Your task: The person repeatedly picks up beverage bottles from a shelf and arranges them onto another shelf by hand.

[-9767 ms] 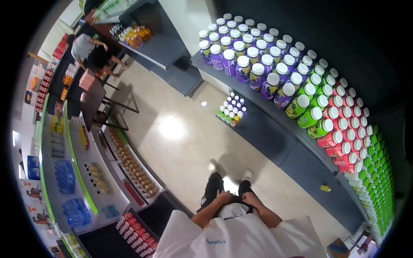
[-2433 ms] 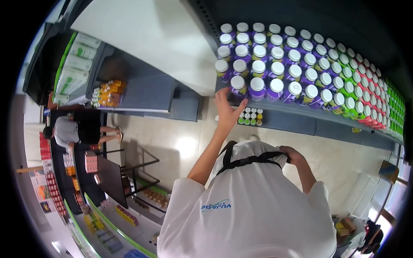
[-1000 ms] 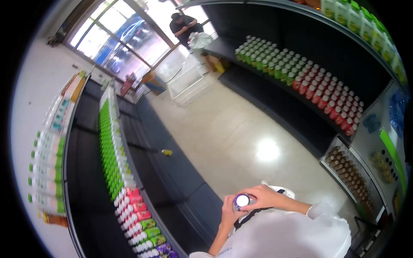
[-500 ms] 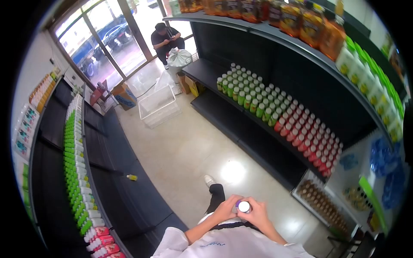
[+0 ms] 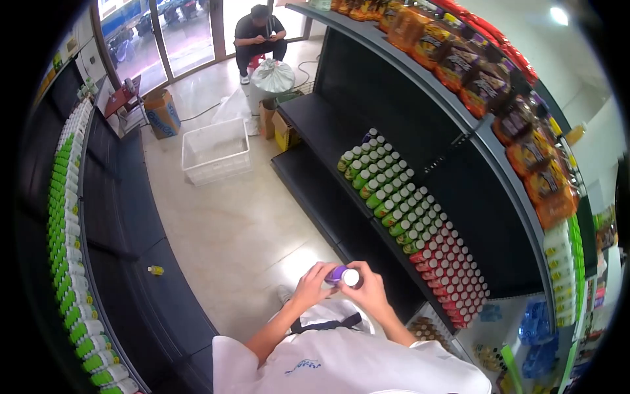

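A small purple bottle with a white cap (image 5: 336, 274) is held in front of my waist, tilted with its cap toward the right. The fingers of my left hand (image 5: 312, 287) close round its left part. On the other side my right hand (image 5: 368, 291) grips it near the cap. Ahead and to the right, a black shelf (image 5: 315, 117) bears rows of green bottles with white caps (image 5: 386, 196) and, nearer me, red bottles (image 5: 448, 280). One dark purple bottle (image 5: 369, 136) stands at the far end of the green rows.
A white plastic crate (image 5: 216, 154) stands on the floor. Beyond it a seated person (image 5: 260, 36) is near a tied bag (image 5: 273, 75). A left shelf holds green-and-white bottles (image 5: 71, 262); a small yellow bottle (image 5: 155, 270) lies low. Orange drinks (image 5: 482, 88) line the upper right shelf.
My view has turned toward the right shelf and moved closer to it. The bottle in my hands has tilted, showing more of its purple side.
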A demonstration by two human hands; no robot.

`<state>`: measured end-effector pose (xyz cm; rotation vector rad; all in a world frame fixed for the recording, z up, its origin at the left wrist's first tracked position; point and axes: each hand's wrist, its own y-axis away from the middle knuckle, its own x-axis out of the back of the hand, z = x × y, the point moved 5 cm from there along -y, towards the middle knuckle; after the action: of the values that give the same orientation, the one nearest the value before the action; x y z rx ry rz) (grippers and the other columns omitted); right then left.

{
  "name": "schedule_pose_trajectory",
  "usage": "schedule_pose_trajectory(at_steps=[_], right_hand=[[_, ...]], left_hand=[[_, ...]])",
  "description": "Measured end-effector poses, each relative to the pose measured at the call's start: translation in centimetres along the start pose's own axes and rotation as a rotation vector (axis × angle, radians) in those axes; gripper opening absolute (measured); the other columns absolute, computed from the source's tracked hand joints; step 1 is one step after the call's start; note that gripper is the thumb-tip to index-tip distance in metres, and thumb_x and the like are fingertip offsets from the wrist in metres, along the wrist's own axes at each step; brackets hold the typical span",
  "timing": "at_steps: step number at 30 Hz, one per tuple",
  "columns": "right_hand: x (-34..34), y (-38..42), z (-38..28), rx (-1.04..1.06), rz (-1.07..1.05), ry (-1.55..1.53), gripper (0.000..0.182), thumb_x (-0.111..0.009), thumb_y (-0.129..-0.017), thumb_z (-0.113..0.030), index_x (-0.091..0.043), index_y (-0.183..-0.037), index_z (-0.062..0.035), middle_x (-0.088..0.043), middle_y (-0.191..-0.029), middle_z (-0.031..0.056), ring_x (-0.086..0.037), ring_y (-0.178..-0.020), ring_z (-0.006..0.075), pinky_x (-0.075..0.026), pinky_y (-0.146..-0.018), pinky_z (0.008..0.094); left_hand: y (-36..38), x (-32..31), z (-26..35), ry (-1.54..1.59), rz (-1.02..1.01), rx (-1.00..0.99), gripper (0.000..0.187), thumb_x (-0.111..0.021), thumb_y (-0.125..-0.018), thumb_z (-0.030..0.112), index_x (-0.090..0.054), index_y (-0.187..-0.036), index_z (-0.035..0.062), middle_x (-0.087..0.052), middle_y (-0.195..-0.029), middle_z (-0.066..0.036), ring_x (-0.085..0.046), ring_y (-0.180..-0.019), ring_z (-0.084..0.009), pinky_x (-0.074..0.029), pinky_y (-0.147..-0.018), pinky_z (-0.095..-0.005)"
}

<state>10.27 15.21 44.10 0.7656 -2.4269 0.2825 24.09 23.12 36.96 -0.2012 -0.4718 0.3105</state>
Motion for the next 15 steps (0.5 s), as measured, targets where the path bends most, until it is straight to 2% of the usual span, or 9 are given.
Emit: schedule_pose_trajectory(at_steps=[6,7,11,13,15], right_hand=[[-1.4,-11.3,2.3,-0.035,0.0,0.053,0.036,-0.078,-0.077,-0.02,-0.06,-0.103,-0.0037,-0.067,-0.07,0.011,-0.069,-0.063,0.0209,-0.053,-0.06,0.0311],[-1.5,-13.3,3.0,-0.04,0.011,0.075,0.035,-0.077,-0.077,-0.02,-0.061,-0.103,-0.0036,-0.067,-0.071,0.0108,-0.069,-0.064,0.0199,-0.053,-0.06,0.0309],[-1.1,-22.4,6.0,-0.11,0.068,0.045,0.033,-0.076,-0.078,-0.017,-0.061,-0.103,-0.0025,-0.066,-0.074,0.0091,-0.064,-0.065,0.0139,-0.052,-0.062,0.0291],[-0.9,-28.8,8.7,-0.132,0.054,0.022,0.033,-0.076,-0.079,-0.016,-0.06,-0.105,-0.0024,-0.066,-0.075,0.0089,-0.064,-0.066,0.0137,-0.052,-0.063,0.0288],[-1.0,-33.0,10.8,-0.106,0.082,0.024,0.033,-0.075,-0.082,-0.017,-0.059,-0.107,-0.0022,-0.068,-0.078,0.0103,-0.065,-0.069,0.0134,-0.053,-0.065,0.029]], left_hand=[[-8.1,0.8,-4.9,0.032,0.08,0.092,0.064,-0.08,-0.077,0.016,-0.052,-0.134,0.0122,-0.056,-0.124,-0.012,-0.061,-0.11,-0.0349,-0.053,-0.089,-0.0426],[-9.6,0.6,-5.7,0.069,0.065,0.088,0.068,-0.076,-0.08,0.014,-0.047,-0.141,0.01,-0.053,-0.132,-0.014,-0.057,-0.117,-0.0366,-0.051,-0.096,-0.0428],[-17.7,0.6,-8.4,0.022,0.087,0.081,0.068,-0.069,-0.084,0.012,-0.041,-0.147,0.0084,-0.047,-0.142,-0.018,-0.05,-0.127,-0.0375,-0.045,-0.105,-0.0428],[-23.7,0.1,-10.7,0.052,0.104,0.122,0.066,-0.068,-0.084,0.011,-0.043,-0.145,0.0081,-0.047,-0.142,-0.018,-0.05,-0.128,-0.0378,-0.045,-0.105,-0.0425],[-28.6,-0.2,-12.9,0.079,0.142,0.079,0.062,-0.067,-0.085,0.01,-0.045,-0.142,0.0071,-0.048,-0.14,-0.018,-0.05,-0.127,-0.038,-0.044,-0.106,-0.0424]])
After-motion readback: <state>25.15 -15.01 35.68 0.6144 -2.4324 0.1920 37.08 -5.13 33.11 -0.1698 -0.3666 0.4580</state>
